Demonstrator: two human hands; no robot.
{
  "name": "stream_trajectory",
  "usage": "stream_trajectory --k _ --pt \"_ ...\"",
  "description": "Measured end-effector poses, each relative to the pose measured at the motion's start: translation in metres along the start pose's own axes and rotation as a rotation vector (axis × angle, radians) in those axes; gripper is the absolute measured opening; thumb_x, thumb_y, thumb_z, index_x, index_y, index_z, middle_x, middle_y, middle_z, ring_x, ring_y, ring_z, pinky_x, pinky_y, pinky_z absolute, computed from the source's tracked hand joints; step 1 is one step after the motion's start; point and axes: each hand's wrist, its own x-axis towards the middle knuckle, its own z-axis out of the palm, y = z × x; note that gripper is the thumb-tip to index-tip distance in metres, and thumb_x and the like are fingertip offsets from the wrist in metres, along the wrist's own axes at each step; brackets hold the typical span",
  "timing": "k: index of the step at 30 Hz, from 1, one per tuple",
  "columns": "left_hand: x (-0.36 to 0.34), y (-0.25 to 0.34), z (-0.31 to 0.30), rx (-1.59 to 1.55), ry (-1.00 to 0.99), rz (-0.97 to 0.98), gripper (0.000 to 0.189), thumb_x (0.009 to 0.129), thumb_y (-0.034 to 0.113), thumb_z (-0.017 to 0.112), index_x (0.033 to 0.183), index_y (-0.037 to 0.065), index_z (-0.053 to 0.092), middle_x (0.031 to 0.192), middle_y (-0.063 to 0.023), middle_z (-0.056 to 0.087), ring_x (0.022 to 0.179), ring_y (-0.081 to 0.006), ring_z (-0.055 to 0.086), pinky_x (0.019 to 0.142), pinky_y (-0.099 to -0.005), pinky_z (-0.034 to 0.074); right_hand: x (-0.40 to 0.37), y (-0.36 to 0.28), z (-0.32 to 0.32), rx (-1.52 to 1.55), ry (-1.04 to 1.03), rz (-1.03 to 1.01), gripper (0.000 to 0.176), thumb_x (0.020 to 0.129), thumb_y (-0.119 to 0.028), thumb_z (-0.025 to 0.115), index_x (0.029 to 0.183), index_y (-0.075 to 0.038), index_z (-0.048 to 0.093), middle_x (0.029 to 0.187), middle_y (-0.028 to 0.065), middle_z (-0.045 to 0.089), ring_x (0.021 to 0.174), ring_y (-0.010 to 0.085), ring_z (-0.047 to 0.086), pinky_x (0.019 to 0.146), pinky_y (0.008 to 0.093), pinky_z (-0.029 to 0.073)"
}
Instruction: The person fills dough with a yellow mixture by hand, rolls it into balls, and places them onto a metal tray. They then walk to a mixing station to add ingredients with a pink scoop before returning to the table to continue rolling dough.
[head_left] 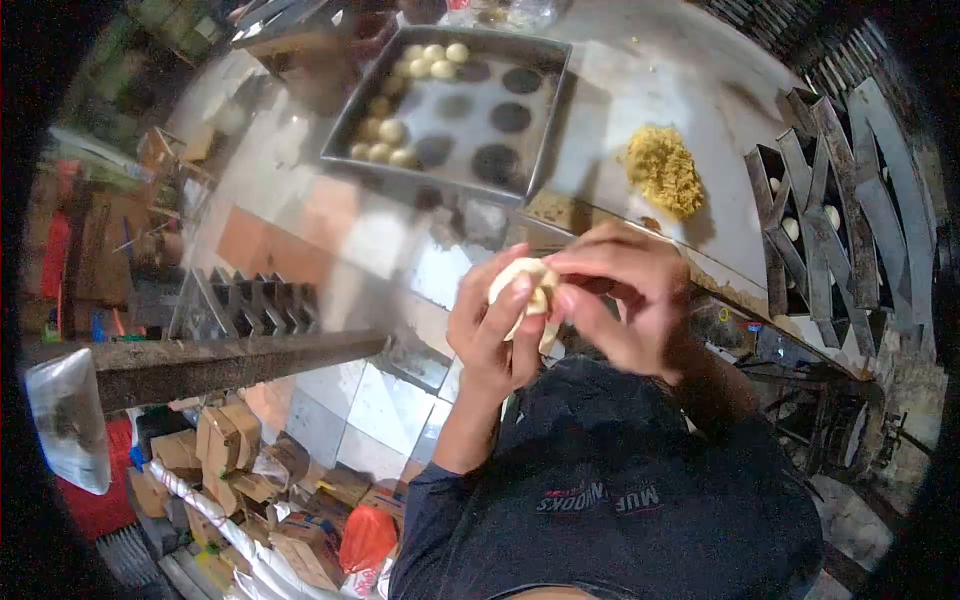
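Note:
A round of pale dough (512, 282) with some yellow filling (540, 298) in its middle rests in my left hand (487, 325), whose fingers curl round it. My right hand (630, 295) pinches the dough's edge from the right, thumb and forefinger at the rim. Both hands are held in front of my chest, below the table edge. On the table beyond them lies a heap of crumbly yellow filling (665, 172). Farther back stands a dark square tray (545, 130) with several pale dough balls (440, 58) along its left and back sides.
Metal zigzag moulds (835, 215) with pale pieces in some slots stand on the table's right. A similar zigzag rack (255, 305) is at the left, near a wooden beam (230, 368). Cardboard boxes (225, 440) and a red bag (368, 538) lie at the lower left.

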Motion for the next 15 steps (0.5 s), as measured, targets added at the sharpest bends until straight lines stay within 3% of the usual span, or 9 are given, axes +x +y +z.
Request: stream_trajectory --k 3,5,7,9,10,11,13,14,15 --pt "0.004 0.027 -0.004 0.177 0.007 -0.085 0.029 0.087 0.016 0.065 0.115 0.011 0.065 0.099 -0.0143 0.062 0.094 -0.0271 0.055 0.078 -0.0349 0.047 -0.006 -0.020 0.006 -0.361 -0.105 -0.222 0.035 0.065 -0.001 0.080 0.096 0.005 0.066 0.093 0.0150 0.064 0.074 0.0227 0.064 0.066 0.0280 0.052" --pt "0.010 0.037 -0.002 0.331 -0.126 -0.125 0.035 0.082 0.017 0.068 0.117 0.010 0.065 0.098 -0.0131 0.058 0.090 -0.0251 0.051 0.076 -0.0329 0.046 -0.013 -0.017 0.001 -0.414 -0.072 -0.291 0.034 0.065 -0.001 0.080 0.096 0.004 0.066 0.093 0.0143 0.064 0.074 0.0234 0.064 0.066 0.0293 0.052" --pt "0.006 0.031 0.014 0.190 -0.092 -0.154 0.044 0.078 0.027 0.071 0.116 0.006 0.064 0.101 -0.0125 0.051 0.093 -0.0241 0.047 0.080 -0.0335 0.042 -0.016 -0.011 -0.016 -0.475 -0.033 -0.361 0.034 0.065 -0.001 0.080 0.095 0.003 0.066 0.093 0.0136 0.064 0.073 0.0242 0.064 0.066 0.0306 0.052" --pt "0.011 0.038 0.032 -0.327 -0.054 -0.394 0.052 0.077 0.044 0.067 0.109 0.004 0.062 0.102 -0.0122 0.044 0.096 -0.0231 0.044 0.086 -0.0345 0.037 -0.018 -0.004 -0.041 -0.300 -0.009 -0.497 0.034 0.064 0.000 0.080 0.095 0.001 0.067 0.091 0.0126 0.063 0.073 0.0238 0.064 0.062 0.0293 0.052" --pt "0.003 0.035 0.042 -0.559 -0.061 -0.449 0.059 0.081 0.058 0.057 0.102 0.003 0.060 0.102 -0.0109 0.041 0.097 -0.0222 0.042 0.088 -0.0355 0.034 -0.022 -0.024 -0.053 -0.292 0.024 -0.279 0.031 0.066 0.001 0.080 0.094 -0.001 0.067 0.087 0.0114 0.063 0.073 0.0219 0.065 0.061 0.0284 0.053" --pt "0.000 0.037 0.050 -0.711 -0.077 -0.526 0.053 0.086 0.058 0.053 0.098 0.007 0.057 0.107 -0.0085 0.037 0.101 -0.0250 0.043 0.090 -0.0393 0.037 -0.027 -0.031 -0.063 -0.296 0.051 -0.272 0.031 0.066 0.001 0.080 0.094 -0.001 0.067 0.087 0.0114 0.063 0.073 0.0219 0.065 0.061 0.0284 0.053" --pt "0.007 0.043 0.078 -0.736 -0.143 -0.356 0.052 0.092 0.061 0.042 0.085 0.012 0.057 0.101 -0.0069 0.036 0.098 -0.0252 0.042 0.087 -0.0411 0.037 -0.036 -0.035 -0.085 0.128 0.047 0.267 0.026 0.068 0.003 0.077 0.092 -0.002 0.067 0.085 0.0110 0.063 0.073 0.0208 0.065 0.063 0.0274 0.054" --pt "0.012 0.047 0.090 -0.623 -0.220 -0.293 0.051 0.096 0.057 0.035 0.077 0.014 0.055 0.098 -0.0061 0.036 0.094 -0.0251 0.040 0.083 -0.0413 0.037 -0.044 -0.028 -0.097 0.142 0.051 0.182 0.026 0.071 0.003 0.075 0.095 -0.003 0.067 0.089 0.0126 0.063 0.075 0.0215 0.066 0.068 0.0293 0.056" --pt "0.016 0.049 0.108 -0.654 -0.237 -0.231 0.045 0.092 0.058 0.046 0.079 0.015 0.055 0.099 -0.0065 0.036 0.092 -0.0245 0.039 0.081 -0.0404 0.037 -0.051 -0.020 -0.110 0.142 0.081 0.173 0.026 0.071 0.003 0.075 0.095 -0.003 0.067 0.089 0.0126 0.063 0.075 0.0215 0.066 0.068 0.0293 0.056"
